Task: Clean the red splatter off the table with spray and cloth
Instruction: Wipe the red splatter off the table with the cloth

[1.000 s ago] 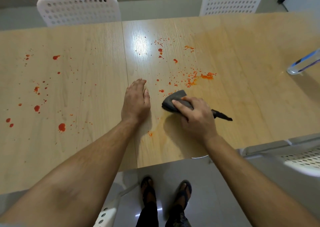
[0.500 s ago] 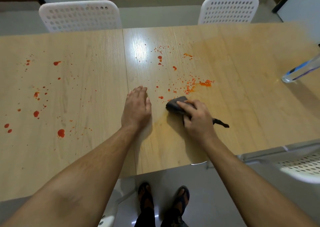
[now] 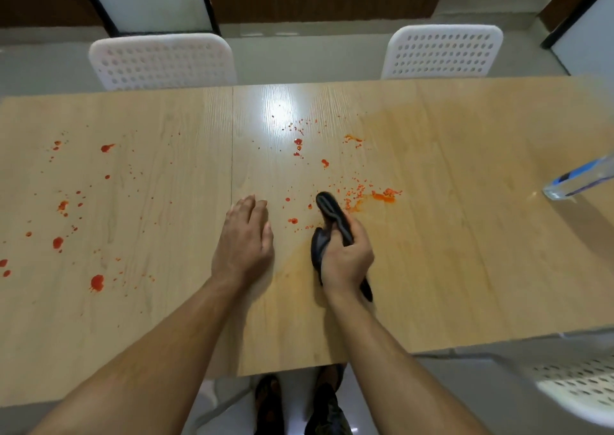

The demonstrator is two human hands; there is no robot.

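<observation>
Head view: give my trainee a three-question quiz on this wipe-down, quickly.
1. True or false: the left hand lies flat on the table.
2. What does the right hand grip?
3. Where is most red splatter left? A) left half B) near the bottle C) nowhere

Key: 1 true. 2 the dark cloth. 3 A.

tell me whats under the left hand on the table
The left hand rests flat on bare wooden table, beside the seam. Red drops lie right of it; whether any sit beneath the palm is hidden.
</observation>
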